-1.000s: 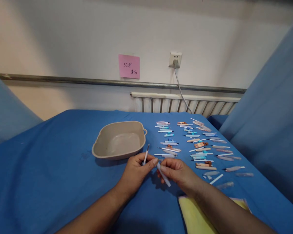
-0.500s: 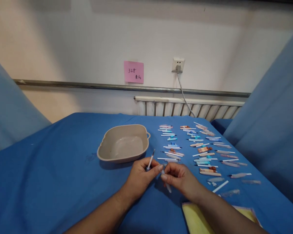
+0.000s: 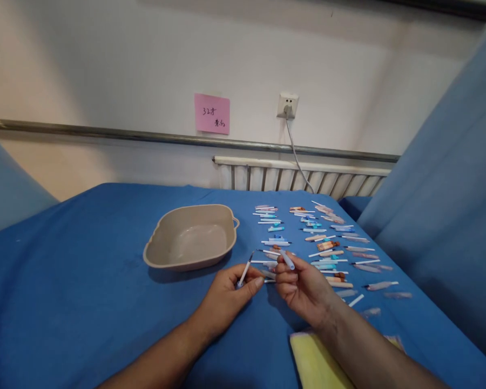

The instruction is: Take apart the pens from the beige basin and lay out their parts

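Note:
My left hand [image 3: 230,294] is closed around a thin white stick with a dark bristled tip [image 3: 247,269], which points up and slightly right. My right hand [image 3: 302,283], a little to the right, grips a pale blue-grey tube [image 3: 287,260] between thumb and fingers, its end tilted toward me. The hands are apart. Just beyond and to the right of them lie rows of small sticks, tubes and caps [image 3: 326,263] in white, turquoise, brown and beige on the blue cloth [image 3: 105,302].
A beige basin [image 3: 190,266] stands behind my left hand. Beneath my right forearm lies a yellow cloth [image 3: 314,359]. Behind the blue surface are a radiator [image 3: 283,163], a rail [image 3: 146,135] and a plugged-in cable [image 3: 294,148]. A blue curtain [image 3: 437,178] hangs at right.
My right hand has moved away from my left hand and turned, raising the pale tube. The white stick stays in my left hand. The view has shifted slightly to the right.

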### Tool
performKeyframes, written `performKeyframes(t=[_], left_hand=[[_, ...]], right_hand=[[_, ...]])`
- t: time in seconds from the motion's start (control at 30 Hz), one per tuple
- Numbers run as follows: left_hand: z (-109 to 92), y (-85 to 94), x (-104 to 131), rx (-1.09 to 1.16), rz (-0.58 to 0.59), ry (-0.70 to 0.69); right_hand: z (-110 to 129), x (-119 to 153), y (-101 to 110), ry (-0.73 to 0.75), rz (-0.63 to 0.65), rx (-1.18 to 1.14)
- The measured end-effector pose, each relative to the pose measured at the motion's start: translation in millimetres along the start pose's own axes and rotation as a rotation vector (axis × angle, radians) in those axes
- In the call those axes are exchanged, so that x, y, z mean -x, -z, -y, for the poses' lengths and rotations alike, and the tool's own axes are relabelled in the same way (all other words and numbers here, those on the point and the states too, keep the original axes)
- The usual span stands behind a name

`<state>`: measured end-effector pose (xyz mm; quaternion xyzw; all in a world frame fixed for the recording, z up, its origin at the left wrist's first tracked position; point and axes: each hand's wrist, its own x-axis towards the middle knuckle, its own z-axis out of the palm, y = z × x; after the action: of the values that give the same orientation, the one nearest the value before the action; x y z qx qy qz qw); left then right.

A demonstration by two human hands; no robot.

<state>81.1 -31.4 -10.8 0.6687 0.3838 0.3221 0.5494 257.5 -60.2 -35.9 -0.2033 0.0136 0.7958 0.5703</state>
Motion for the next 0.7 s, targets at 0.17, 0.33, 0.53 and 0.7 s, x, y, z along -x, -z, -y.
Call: performKeyframes(t=[0.17, 0.33, 0.53, 0.7], left_hand=[[2.8, -1.9, -0.3, -0.004, 0.077, 0.005], [4.7, -2.1, -0.6, -0.009, 0.128, 0.002], [4.0, -1.9, 0.7, -0.033, 0.165, 0.008], [3.6, -2.5, 1.2, -0.039, 0.180, 0.002]], right_hand=[[1.2, 1.1, -0.6, -0.019, 0.020, -0.075], [1.8, 1.0, -0.2, -0.002, 0.021, -0.039], [1.6, 1.4, -2.2, 0.049, -0.019, -0.039], [1.4, 2.8, -2.5, 0.033, 0.021, -0.045]])
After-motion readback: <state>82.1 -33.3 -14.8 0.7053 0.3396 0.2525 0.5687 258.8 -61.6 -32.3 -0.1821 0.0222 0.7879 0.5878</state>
